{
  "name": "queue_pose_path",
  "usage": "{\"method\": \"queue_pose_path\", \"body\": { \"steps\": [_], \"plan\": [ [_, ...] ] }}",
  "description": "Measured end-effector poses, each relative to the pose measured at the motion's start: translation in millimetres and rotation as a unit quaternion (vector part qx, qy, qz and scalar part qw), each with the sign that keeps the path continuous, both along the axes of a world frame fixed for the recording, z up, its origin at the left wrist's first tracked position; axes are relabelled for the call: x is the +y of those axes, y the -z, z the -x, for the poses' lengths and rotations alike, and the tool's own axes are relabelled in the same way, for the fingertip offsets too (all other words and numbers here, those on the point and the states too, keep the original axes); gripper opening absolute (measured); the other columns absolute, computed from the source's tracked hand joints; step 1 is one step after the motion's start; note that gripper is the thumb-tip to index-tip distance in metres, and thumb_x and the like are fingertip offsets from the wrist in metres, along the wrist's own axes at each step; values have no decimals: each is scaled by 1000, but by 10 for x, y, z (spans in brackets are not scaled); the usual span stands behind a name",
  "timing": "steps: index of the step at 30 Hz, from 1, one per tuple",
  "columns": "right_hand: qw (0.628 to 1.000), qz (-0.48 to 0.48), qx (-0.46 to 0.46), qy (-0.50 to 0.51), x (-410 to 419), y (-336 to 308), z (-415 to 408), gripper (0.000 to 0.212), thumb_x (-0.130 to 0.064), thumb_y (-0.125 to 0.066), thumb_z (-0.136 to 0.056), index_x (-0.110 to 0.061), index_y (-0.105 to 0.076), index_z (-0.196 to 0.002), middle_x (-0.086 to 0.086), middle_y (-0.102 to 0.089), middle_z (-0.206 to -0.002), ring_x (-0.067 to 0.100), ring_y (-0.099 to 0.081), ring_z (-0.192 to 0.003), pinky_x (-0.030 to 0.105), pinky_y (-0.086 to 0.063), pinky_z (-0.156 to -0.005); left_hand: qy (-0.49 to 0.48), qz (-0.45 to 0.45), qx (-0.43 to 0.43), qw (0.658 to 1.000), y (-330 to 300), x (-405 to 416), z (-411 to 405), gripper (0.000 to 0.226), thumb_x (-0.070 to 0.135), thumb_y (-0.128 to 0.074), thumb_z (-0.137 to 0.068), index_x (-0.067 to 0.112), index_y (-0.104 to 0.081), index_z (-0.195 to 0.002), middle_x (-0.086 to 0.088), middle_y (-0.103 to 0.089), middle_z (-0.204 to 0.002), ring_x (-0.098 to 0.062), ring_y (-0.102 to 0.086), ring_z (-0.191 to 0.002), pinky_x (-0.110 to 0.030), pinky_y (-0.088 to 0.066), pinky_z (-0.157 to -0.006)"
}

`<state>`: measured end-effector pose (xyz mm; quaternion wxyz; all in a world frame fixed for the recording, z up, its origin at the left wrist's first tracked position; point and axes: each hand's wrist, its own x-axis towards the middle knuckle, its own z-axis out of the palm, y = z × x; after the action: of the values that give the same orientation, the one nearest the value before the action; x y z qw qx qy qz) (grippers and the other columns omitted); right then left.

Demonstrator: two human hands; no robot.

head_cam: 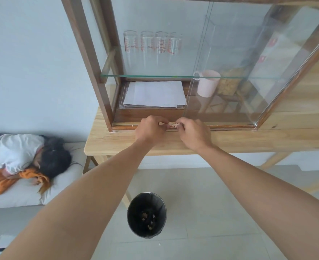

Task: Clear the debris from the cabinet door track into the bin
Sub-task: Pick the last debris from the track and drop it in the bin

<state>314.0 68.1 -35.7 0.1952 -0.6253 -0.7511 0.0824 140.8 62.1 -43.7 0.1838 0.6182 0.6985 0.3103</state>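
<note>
lying between left grip (151, 129) and right grip (193, 133), debris (174, 125) on track (230, 126).

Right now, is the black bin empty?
Not empty. The black bin on the floor has a few pale bits of debris at its bottom.

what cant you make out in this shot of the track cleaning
Head view only:
- Fingertips of the left hand and right hand: curled away, so the grip is unclear.
- Debris: too small to identify.
- Track: its middle is covered by the hands.
- Bin: contents dark and tiny.
- Cabinet: top cut off by the frame edge.
</note>
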Motion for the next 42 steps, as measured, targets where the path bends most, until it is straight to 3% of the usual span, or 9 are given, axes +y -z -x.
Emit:
{"method": "queue_pose_path", "body": {
  "steps": [6, 11, 15, 19, 24, 28, 34, 38, 42],
  "plan": [
    [999, -9, 32, 2, -127, -33, 5, 23, -30, -60, -105, -32, -79, -117, 6, -84, -95, 39, -75, -97, 41, -54, -74, -7, -18, -13, 1000, -40, -113, 2, 8, 37, -75, -93, 38, -83, -92, 20, -56, -63, -21, -63, -80, -29, -39, -63],
    [998, 7, 58, 8, -350, -40, 6, 22, -27, -60, -105, -30, -81, -110, -8, -76, -80, 32, -74, -93, 38, -53, -72, 2, -26, -31, 999, -50, -377, 134, 11, 37, -75, -95, 31, -84, -98, 8, -70, -75, -22, -65, -82, -34, -52, -69],
    [996, 34, 85, 11, -610, 33, 28, 21, -28, -60, -105, -29, -80, -112, -10, -71, -76, 30, -72, -88, 39, -56, -76, 8, -5, -48, 999, -8, -661, 303, 9, 37, -75, -95, 33, -82, -93, 9, -57, -58, -20, -59, -63, -30, -44, -58],
    [992, 51, 112, 12, -962, 229, 67, 20, -27, -61, -105, -30, -80, -110, -18, -59, -62, 28, -67, -78, 37, -53, -71, 22, 21, -16, 999, 104, -973, 550, 9, 40, -73, -96, 37, -81, -92, 13, -56, -56, -12, -54, -58, -27, -36, -53],
    [989, 101, 104, 26, -1366, 606, 69, 22, -32, -59, -106, -34, -80, -113, -11, -69, -78, 28, -72, -84, 37, -55, -74, 29, 56, -23, 998, 299, -1316, 872, 9, 35, -75, -96, 32, -83, -93, 10, -61, -55, -13, -60, -57, -36, -52, -58],
    [984, 148, 101, 24, -1546, 926, 132, 21, -33, -59, -106, -36, -79, -112, -13, -70, -78, 23, -71, -79, 32, -48, -70, 28, 89, -4, 996, 587, -1511, 1011, 14, 41, -73, -96, 31, -83, -98, 12, -60, -62, -9, -58, -58, -26, -40, -51],
    [974, 200, 102, 17, -1669, 1441, 226, 19, -32, -62, -105, -37, -80, -103, -19, -60, -63, 1, -55, -57, 26, -36, -57, 6, 152, 5, 988, 1172, -1739, 1119, 12, 38, -73, -97, 32, -83, -100, 19, -58, -72, -4, -57, -64, -24, -40, -53],
    [964, 251, 84, 3, -1705, 1817, 231, 20, -34, -62, -105, -37, -81, -109, -16, -69, -80, 11, -61, -67, 26, -41, -64, -12, 204, 8, 979, 1582, -1847, 1090, 12, 38, -73, -97, 33, -83, -100, 17, -61, -76, -7, -59, -67, -21, -39, -51],
    [955, 291, 62, -9, -1683, 2157, 233, 20, -35, -63, -104, -38, -82, -108, -13, -73, -88, 15, -64, -82, 28, -43, -73, -19, 247, 9, 969, 1923, -1897, 1008, 12, 39, -71, -97, 35, -82, -100, 10, -68, -86, -16, -66, -73, -33, -58, -64]
  ]
}}
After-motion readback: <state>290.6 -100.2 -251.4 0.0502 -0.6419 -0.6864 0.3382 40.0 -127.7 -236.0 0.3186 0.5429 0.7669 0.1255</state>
